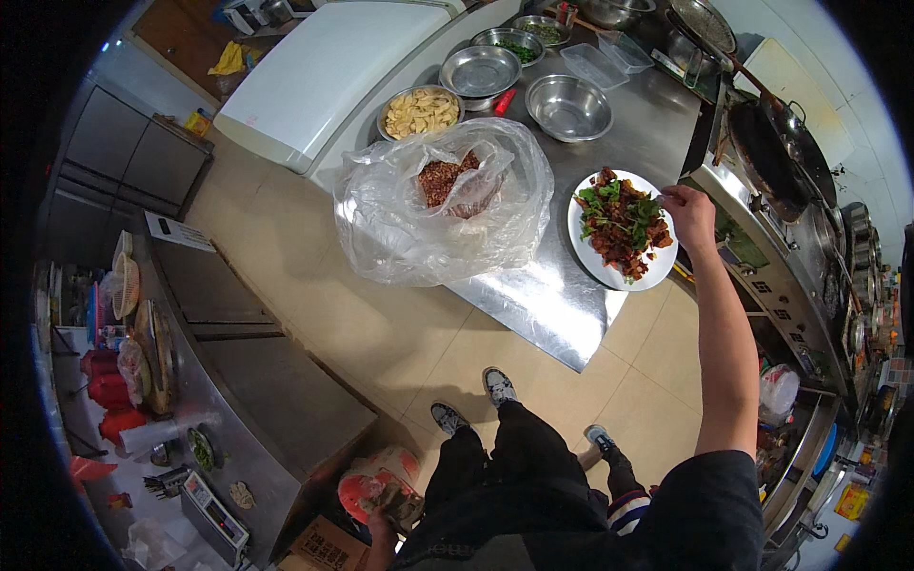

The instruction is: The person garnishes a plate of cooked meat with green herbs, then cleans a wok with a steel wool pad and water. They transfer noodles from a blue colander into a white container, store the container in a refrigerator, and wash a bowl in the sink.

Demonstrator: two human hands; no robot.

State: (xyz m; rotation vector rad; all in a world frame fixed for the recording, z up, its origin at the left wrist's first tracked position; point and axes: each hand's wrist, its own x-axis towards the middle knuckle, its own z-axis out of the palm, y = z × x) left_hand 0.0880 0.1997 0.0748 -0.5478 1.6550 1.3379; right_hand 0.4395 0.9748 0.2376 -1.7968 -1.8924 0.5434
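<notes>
My right hand (692, 217) reaches over the right rim of a white plate (657, 276), fingertips pinched together. Whatever is between them is too small to make out. Browned, chopped food (624, 243) is heaped on the plate, topped with green herb leaves (617, 211). The plate sits at the corner of the steel counter. Low at the bottom edge, my left hand (381, 533) hangs beside a red container (367, 481) with something dark in it; its fingers are not clear. Left of the plate lies a large clear plastic bag (409, 233) containing reddish-brown granular food (443, 181).
Behind the bag stand a bowl of pale yellow slices (419, 112) and several steel bowls (569, 108). A stove with a wok (766, 157) is at right. A white chest freezer (324, 67) stands far left. Another person's leg (614, 457) shows near my feet.
</notes>
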